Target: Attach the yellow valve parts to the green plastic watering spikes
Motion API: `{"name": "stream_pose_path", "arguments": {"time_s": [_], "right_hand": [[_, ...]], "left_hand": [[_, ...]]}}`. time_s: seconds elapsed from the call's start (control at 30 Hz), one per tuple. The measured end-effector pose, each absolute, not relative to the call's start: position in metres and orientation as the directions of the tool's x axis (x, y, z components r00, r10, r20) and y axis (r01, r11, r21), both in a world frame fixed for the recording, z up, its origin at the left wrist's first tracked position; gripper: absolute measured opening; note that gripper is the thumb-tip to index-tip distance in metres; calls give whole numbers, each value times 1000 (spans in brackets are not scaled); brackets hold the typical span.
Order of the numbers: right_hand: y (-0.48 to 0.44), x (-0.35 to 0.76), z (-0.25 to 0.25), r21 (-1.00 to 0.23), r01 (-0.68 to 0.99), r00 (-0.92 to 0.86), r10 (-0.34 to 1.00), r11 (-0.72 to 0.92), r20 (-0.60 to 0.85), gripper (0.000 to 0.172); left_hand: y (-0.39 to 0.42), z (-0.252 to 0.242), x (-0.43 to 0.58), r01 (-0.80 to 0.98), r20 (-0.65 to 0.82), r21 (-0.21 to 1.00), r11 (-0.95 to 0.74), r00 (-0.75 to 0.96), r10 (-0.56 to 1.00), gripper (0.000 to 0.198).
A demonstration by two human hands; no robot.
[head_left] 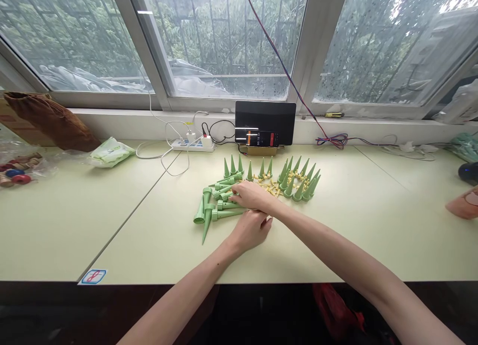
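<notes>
My right hand (249,193) reaches left across my left wrist. Its bent fingers close on a green plastic plant-watering spike (225,196) in a pile of similar spikes. Below it, my left hand (251,229) is curled above the table, thumb to the right. Its fingertips and anything in them are hidden under my right wrist. More green spikes (207,220) lie on the pile's left side. Behind my hands stand several upright green cones (232,165). Small yellow valve-like pieces (274,187) lie scattered beyond my right wrist.
At the right, a ring of upright green cones (298,190) surrounds more yellow pieces. A phone (262,138) leans on a black screen (266,117) by the window. A power strip (192,145), wipes pack (111,152) and bagged beads (18,174) are to the left.
</notes>
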State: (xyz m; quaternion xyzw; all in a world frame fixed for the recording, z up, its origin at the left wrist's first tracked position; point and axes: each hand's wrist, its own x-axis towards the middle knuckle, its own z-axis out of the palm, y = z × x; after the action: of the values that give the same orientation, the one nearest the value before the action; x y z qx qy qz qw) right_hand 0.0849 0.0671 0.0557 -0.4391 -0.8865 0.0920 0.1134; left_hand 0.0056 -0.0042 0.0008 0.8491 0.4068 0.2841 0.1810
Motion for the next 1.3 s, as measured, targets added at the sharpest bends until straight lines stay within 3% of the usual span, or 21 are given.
{"name": "stream_pose_path", "arguments": {"time_s": [0.53, 0.77, 1.03, 1.3], "right_hand": [[64, 88, 50, -316, 742, -571, 804, 591, 165, 28], [56, 99, 55, -459, 656, -538, 798, 599, 271, 31], [45, 112, 56, -646, 544, -386, 843, 535, 374, 16], [27, 129, 47, -708, 447, -237, 836, 547, 495, 18]], "left_hand": [[-4, 0, 4, 576, 359, 519, -631, 524, 773, 26], [-4, -2, 3, 593, 343, 537, -600, 496, 797, 29], [-3, 0, 2, 607, 305, 548, -576, 496, 813, 32], [-2, 2, 1, 555, 275, 656, -511, 455, 847, 23]]}}
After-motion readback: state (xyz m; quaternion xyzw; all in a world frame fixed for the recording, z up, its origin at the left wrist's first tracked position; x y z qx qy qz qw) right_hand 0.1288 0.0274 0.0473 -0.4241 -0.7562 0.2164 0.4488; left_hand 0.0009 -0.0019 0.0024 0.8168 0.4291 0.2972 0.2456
